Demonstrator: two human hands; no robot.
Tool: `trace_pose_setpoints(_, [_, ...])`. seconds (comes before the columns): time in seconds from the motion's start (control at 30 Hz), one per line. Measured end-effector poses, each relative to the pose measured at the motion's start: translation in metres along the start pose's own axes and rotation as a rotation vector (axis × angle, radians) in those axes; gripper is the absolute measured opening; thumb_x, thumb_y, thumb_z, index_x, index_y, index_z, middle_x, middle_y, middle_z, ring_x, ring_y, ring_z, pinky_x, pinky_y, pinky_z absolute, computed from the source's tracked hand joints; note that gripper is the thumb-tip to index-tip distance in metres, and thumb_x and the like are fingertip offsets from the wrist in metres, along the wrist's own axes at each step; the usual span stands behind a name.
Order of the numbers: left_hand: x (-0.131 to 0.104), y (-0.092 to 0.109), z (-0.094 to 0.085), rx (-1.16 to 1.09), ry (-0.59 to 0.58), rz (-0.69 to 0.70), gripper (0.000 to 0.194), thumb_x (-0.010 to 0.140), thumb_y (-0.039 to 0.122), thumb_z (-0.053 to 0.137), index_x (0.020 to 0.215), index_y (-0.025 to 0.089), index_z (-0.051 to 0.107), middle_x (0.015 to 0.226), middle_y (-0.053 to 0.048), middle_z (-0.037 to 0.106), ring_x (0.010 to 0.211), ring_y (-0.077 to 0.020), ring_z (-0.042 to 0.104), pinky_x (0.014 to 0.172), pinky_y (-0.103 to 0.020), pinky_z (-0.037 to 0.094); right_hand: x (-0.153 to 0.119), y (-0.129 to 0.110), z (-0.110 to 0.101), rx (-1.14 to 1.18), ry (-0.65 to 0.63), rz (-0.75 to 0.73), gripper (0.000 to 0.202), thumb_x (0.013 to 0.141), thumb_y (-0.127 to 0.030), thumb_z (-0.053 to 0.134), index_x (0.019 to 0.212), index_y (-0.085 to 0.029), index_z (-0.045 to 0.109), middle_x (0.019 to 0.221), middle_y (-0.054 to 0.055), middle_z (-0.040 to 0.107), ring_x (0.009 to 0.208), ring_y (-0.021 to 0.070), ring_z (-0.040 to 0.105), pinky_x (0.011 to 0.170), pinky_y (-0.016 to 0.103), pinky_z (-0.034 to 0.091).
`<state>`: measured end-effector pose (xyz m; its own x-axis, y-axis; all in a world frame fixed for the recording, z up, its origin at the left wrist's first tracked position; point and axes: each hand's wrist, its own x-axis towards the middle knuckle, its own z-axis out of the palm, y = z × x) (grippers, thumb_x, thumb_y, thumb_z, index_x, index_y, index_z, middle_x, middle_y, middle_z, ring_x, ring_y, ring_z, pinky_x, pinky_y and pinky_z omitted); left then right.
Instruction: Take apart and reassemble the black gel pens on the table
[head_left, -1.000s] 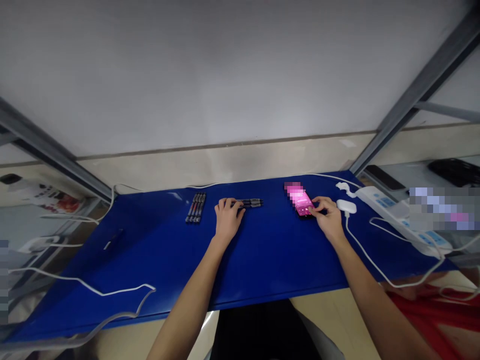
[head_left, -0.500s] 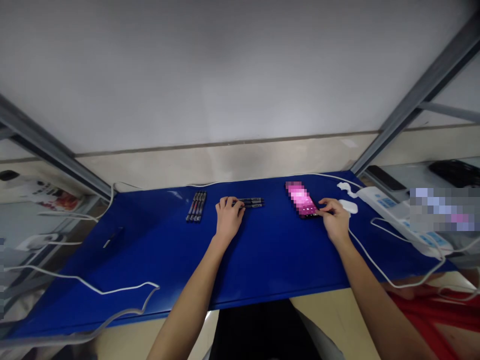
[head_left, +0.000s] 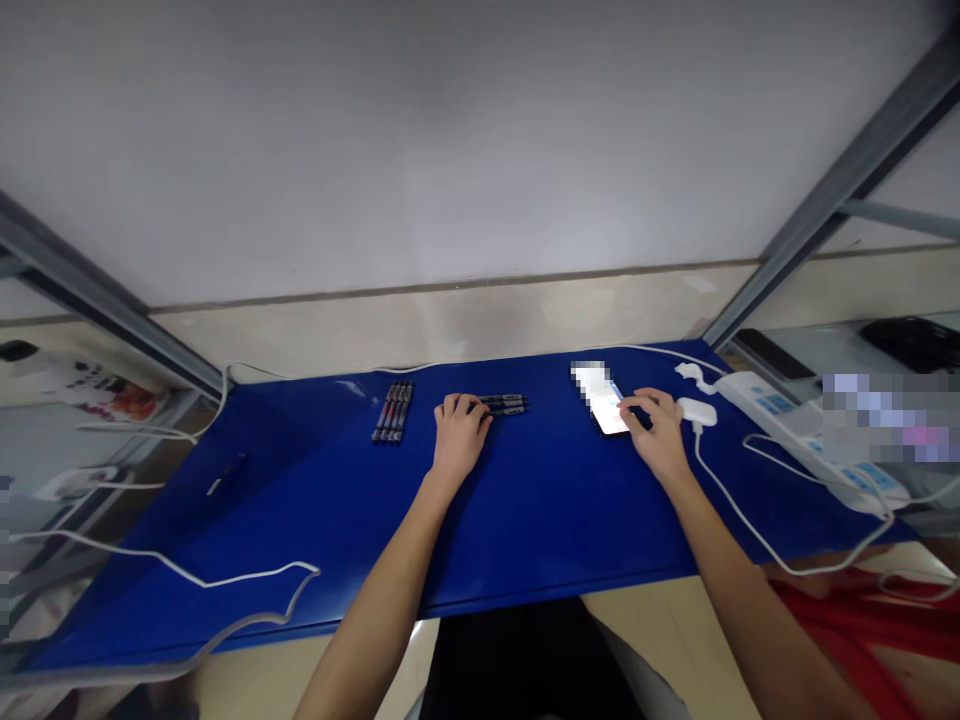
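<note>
- Head view: the left hand (head_left: 459, 436) curls over the left ends of the dark pens (head_left: 510, 404) on the blue desk (head_left: 540, 500); its grip cannot be told.
- The right hand (head_left: 660, 430) reaches bent fingers over the lit phone's (head_left: 602, 398) lower right; whether they pinch cannot be told.
- Four upright-pointing pens (head_left: 392, 412) lie left of the left hand.

We wear a plain black garment (head_left: 525, 665), seen at the bottom centre of the frame; whether it is a top or trousers, we cannot tell. Our left hand (head_left: 457, 435) and right hand (head_left: 658, 430) are bare, as are our forearms (head_left: 394, 590).
</note>
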<state>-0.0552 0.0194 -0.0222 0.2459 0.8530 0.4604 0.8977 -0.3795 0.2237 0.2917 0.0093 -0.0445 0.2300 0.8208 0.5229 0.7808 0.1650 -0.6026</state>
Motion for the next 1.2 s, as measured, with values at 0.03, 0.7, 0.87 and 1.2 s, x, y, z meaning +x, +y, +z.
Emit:
trace_pose_setpoints(0.03, [0.0,0.0,0.0,-0.001,0.001,0.001,0.016,0.093,0.027,0.057,0.101,0.021,0.07,0.112,-0.011,0.061,0.113,-0.029,0.044,0.087,-0.044,0.039,0.0,-0.001,0.002,-0.045,-0.001,-0.015,0.019,0.083,-0.036,0.059,0.087,-0.025,0.074,0.116,0.01,0.058,0.115,0.0311,0.048,0.097,0.052,0.035])
trace_pose_setpoints(0.7, [0.005,0.003,-0.002,-0.08,-0.036,0.044,0.018,0.101,0.024,0.04,0.111,0.017,0.054,0.108,-0.009,0.065,0.102,-0.0231,0.053,0.084,-0.036,0.037,-0.001,-0.017,-0.009,-0.033,0.13,0.098,0.049,0.095,-0.032,0.034,0.075,-0.019,0.077,0.116,0.012,0.064,0.108,0.0284,0.049,0.102,0.048,0.033])
trace_pose_setpoints(0.87, [0.005,0.005,-0.004,-0.093,-0.043,0.06,0.026,0.102,0.02,0.032,0.122,0.016,0.049,0.11,-0.01,0.065,0.095,-0.0221,0.055,0.082,-0.035,0.039,-0.001,-0.016,-0.009,-0.029,0.135,0.07,0.044,0.093,-0.029,0.038,0.076,-0.019,0.077,0.116,0.013,0.064,0.103,0.0281,0.053,0.102,0.05,0.034])
trace_pose_setpoints(1.2, [0.004,0.013,-0.01,-0.117,0.007,-0.099,0.03,0.102,0.036,0.034,0.118,0.019,0.054,0.096,-0.008,0.064,0.091,-0.0219,0.058,0.076,-0.032,0.044,-0.007,-0.033,-0.013,0.04,0.145,-0.036,0.044,0.099,-0.027,0.03,0.097,-0.018,0.073,0.095,0.011,0.071,0.094,0.0257,0.061,0.089,0.042,0.045])
